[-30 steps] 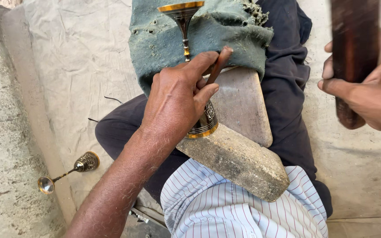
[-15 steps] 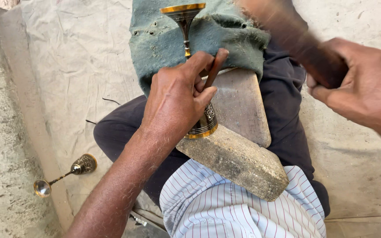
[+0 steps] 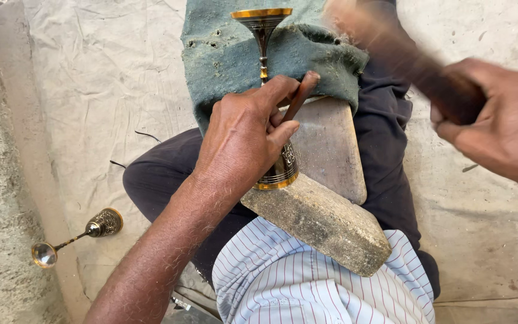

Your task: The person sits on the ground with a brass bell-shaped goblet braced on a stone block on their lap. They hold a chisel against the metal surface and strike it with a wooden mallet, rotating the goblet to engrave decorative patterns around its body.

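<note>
At far left I see a second goblet (image 3: 76,236) lying on the ground cloth (image 3: 91,90). My left hand (image 3: 244,141) curls its fingers tight around a thin punch, pinning the brass goblet (image 3: 265,36) against the stone block (image 3: 322,222). My right hand (image 3: 502,129) is raised, fist wrapped around a blurred wooden mallet (image 3: 403,57).

A pale, creased cloth sheet (image 3: 85,78) covers the floor. At eight o'clock a small brass goblet (image 3: 76,237) lies on its side across the sheet's edge, bowl resting on the bare concrete floor (image 3: 1,180). The seated person's dark-trousered legs (image 3: 157,186) rest on the sheet.
</note>
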The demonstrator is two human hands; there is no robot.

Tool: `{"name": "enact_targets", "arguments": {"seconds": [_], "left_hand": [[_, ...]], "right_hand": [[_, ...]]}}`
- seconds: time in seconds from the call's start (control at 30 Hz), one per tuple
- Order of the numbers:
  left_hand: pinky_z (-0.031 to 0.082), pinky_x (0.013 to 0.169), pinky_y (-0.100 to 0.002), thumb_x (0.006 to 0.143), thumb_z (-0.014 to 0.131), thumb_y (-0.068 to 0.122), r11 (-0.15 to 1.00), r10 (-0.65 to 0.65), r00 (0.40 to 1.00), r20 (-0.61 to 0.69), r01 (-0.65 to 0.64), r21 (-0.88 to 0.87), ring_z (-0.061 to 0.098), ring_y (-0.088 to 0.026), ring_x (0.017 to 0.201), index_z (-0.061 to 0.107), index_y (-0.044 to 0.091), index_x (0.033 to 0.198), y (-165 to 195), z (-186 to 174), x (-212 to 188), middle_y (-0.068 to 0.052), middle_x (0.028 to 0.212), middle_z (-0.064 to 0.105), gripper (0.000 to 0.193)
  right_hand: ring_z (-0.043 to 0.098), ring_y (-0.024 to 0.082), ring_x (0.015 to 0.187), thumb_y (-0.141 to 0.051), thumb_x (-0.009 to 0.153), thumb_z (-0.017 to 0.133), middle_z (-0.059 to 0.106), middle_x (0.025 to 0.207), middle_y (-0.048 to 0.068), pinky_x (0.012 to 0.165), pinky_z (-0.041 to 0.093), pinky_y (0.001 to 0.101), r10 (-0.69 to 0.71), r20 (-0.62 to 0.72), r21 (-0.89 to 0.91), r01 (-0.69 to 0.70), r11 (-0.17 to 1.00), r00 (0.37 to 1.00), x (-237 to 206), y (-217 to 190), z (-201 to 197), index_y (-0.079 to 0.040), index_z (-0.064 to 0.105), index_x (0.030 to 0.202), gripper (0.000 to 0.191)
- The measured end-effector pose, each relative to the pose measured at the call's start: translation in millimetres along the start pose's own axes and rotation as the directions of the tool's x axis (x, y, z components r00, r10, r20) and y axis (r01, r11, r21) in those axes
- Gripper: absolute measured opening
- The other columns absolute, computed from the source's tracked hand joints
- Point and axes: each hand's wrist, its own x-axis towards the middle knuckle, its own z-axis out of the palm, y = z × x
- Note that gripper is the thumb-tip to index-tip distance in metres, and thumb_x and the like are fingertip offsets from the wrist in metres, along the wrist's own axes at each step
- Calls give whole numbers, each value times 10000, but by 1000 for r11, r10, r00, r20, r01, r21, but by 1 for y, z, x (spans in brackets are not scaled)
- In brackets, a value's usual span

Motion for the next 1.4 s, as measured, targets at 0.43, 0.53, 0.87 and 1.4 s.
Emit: {"name": "enact_targets", "arguments": {"seconds": [0.43,0.53,0.87,1.4], "left_hand": [[629,666,-379,853,848,135,993,52,998,-45,-56,-102,783,-219,818,649,138,1258,-6,-1,-7,-106,973,776,451],[617,626,-390,825,854,133,998,-25,1000,6,25,-60,770,-216,748,653,146,1254,-9,-1,-7,-115,839,747,473],[624,626,-359,836,855,137,991,41,998,-44,-46,-126,759,-188,773,659,137,1226,-16,1,-10,-94,880,754,436],[629,636,-347,827,847,115,969,81,994,-79,-96,-227,749,-164,747,671,144,1247,-30,0,-14,-66,892,763,456]], "right_hand": [[726,192,811,55,835,736,689,895,93,803,629,319,-156,-169,316,203,927,973,-7,-36,-10,-23,618,1195,386],[739,223,687,27,851,787,720,834,119,677,616,381,-55,-58,-56,51,997,997,-8,-45,-20,-49,677,1201,375],[704,212,669,23,871,746,696,830,137,581,603,384,-30,-148,133,50,990,989,-11,-15,-10,-52,651,1174,326],[706,252,800,44,824,784,692,918,159,748,604,405,-112,-98,-185,93,978,989,-15,-56,-22,16,661,1159,359]]}}
